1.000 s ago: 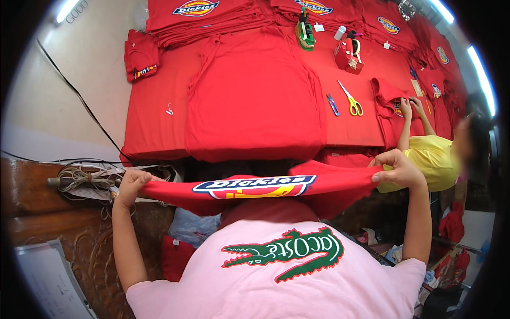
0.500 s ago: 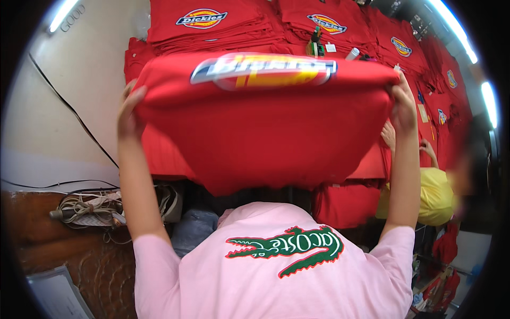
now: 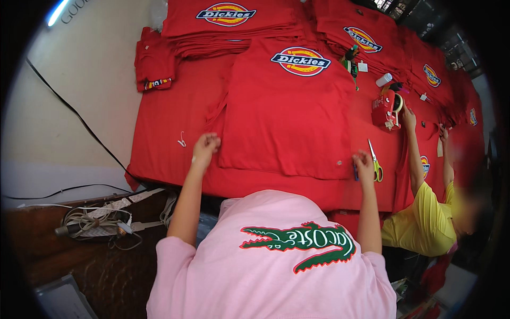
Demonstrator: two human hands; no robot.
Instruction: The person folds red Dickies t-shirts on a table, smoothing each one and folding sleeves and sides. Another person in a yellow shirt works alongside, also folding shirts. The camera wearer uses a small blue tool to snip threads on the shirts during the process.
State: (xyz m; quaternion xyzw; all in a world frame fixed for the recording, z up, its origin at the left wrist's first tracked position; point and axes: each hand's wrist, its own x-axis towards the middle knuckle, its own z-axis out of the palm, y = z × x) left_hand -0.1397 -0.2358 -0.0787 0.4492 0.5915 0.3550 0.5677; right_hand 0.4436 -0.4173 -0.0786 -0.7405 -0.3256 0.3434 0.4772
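Note:
A red garment (image 3: pixel 287 122) with an oval printed emblem lies spread flat on the red-covered table in front of me. My left hand (image 3: pixel 206 149) is just off its lower left edge, fingers loosely bent and holding nothing that shows. Past the lower right corner is my right hand (image 3: pixel 364 164), its fingers also bent loosely and apart from the cloth. Close beside those fingers lies a small blue item, partly hidden. Scissors (image 3: pixel 376 164) with yellow-green handles rest just right of my right hand.
Folded red garments (image 3: pixel 228 26) are stacked along the far side. A tape dispenser (image 3: pixel 388 109), a white bottle (image 3: pixel 383 80) and a white clip (image 3: pixel 181 140) sit on the table. At right, a co-worker in a yellow top (image 3: pixel 422 223) reaches over it. Cables (image 3: pixel 98 218) lie at lower left.
The red garment, held up between both my hands before, now lies flat on the table, let go. My hands have come down and closer together. More of the table shows.

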